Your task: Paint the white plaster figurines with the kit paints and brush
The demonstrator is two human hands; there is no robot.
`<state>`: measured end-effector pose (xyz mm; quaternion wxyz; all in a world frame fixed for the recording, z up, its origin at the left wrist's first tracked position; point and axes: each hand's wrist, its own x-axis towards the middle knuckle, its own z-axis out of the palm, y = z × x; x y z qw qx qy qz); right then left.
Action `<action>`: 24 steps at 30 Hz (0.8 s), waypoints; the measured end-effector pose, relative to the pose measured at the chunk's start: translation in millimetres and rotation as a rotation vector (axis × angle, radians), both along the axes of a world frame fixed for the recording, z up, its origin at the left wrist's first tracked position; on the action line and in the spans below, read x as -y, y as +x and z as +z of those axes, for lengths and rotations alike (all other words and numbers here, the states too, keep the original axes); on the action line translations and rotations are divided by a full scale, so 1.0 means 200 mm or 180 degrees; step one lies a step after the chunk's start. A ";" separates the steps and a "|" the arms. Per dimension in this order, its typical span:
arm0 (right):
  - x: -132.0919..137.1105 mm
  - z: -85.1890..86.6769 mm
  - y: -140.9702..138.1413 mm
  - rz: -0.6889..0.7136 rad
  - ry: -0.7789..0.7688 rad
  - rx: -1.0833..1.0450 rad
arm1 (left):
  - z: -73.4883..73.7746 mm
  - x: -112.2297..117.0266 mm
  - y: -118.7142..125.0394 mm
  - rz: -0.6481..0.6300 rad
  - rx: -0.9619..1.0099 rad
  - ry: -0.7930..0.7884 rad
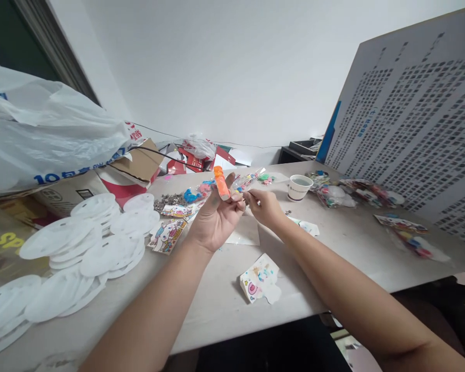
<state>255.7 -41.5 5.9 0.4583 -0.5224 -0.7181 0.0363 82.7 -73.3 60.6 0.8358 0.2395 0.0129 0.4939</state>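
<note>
Above the middle of the table my left hand [219, 222] is raised, palm up, its fingers curled around a bright orange chunky piece [220, 183] with a pale lower end. My right hand [264, 206] meets its fingertips from the right in a pinch; whatever sits between those fingers is too small to name. Below them lies a pale flat sheet [243, 231]. Closer to the front edge is a paint-spotted cartoon card [260, 279]. A second cartoon card [167, 236] rests left of my left wrist.
Stacks of white plastic discs [112, 253] cover the table's left side. A paper cup [299, 187] holding liquid stands beyond my right hand. Small bagged colourful pieces [335, 196] lie at right, before a tall printed board [406, 134]. A large plastic bag [50, 134] bulges at left.
</note>
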 end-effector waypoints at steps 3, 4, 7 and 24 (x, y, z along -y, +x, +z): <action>0.14 0.09 0.01 -0.0107 0.0463 -0.0362 | 0.00 0.01 0.02 0.0084 -0.0009 -0.0181; 0.19 0.13 0.01 -0.0128 0.0884 -0.0662 | 0.00 0.00 0.03 0.0123 -0.0021 -0.0229; 0.32 0.21 -0.01 -0.0123 0.1665 -0.1286 | 0.00 0.00 0.04 0.0284 -0.0115 -0.0399; 0.38 0.25 -0.01 0.1079 0.2356 0.0099 | 0.03 0.09 0.11 0.0520 -0.0618 -0.0958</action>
